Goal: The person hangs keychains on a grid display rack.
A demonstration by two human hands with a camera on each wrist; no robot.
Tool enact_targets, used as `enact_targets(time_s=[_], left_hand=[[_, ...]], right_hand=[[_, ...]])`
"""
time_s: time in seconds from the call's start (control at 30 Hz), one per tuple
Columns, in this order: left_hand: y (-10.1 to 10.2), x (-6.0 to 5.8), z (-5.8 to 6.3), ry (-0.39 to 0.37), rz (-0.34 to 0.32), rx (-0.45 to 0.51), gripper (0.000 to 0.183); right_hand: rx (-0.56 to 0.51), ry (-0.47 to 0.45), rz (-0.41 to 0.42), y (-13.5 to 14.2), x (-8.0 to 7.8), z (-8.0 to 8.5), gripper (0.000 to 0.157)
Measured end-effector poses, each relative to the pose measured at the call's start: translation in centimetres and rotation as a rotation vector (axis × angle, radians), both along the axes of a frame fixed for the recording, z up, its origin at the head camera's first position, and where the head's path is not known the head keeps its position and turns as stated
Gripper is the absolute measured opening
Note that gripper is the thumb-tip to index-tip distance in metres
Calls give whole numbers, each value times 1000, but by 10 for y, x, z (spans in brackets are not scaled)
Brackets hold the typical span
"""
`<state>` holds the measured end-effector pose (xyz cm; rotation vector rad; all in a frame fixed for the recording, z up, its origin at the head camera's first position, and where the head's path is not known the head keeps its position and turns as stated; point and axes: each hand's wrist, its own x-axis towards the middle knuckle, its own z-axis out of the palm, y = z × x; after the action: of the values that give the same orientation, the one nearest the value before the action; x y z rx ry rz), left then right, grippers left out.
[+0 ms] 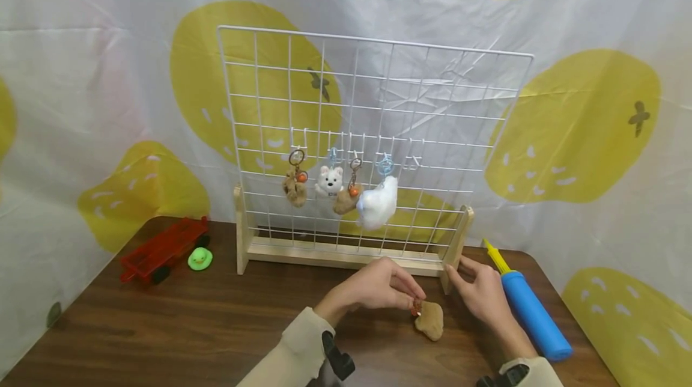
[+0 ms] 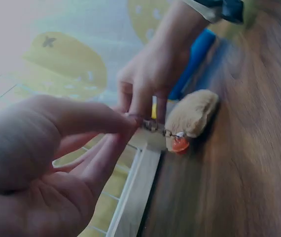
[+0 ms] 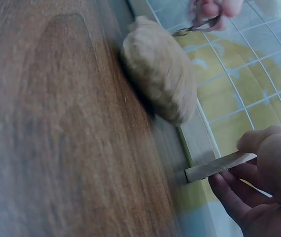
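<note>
My left hand point(image 1: 375, 285) pinches the chain end of a brown plush keychain point(image 1: 430, 321) between thumb and fingertips. The fuzzy body is low over the table at the front right, with an orange bead point(image 2: 180, 144) beside it. My right hand point(image 1: 483, 292) grips the right wooden foot point(image 3: 219, 165) of a white wire grid rack point(image 1: 378, 112), thumb on one side and fingers on the other. From hooks on the grid hang a brown plush keychain point(image 1: 295, 190), a white dog keychain point(image 1: 330, 181), another brown plush point(image 1: 346, 199) and a fluffy white one point(image 1: 378, 204).
An unoccupied white hook point(image 1: 413, 161) is at the right of the hook row. A blue pump point(image 1: 535, 315) with a yellow nozzle lies beside my right forearm. On the left are a red toy trailer point(image 1: 164, 247) and a green duck point(image 1: 200, 259). A patterned curtain point(image 1: 108, 74) stands behind.
</note>
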<state>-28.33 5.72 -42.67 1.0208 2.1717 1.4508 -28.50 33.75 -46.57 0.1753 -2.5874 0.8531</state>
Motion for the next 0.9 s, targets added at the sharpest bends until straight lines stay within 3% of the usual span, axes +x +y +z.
enact_targets(time_s=[0.4,0.53,0.77,0.9], left_hand=[[6,4,-6,265,171,-177,12],[8,5,-8,377,195,-288,21],[9,7,-12,421,191,-330,23],[8,4,-14,499,200,-393,18]], right_hand=[[-9,1,1,0,0,0,45],[-7,10,4,-2,1,0,42],[-11,5,-1,-3,3,2,42],[-11,-1,-2,-2,2,2,44]])
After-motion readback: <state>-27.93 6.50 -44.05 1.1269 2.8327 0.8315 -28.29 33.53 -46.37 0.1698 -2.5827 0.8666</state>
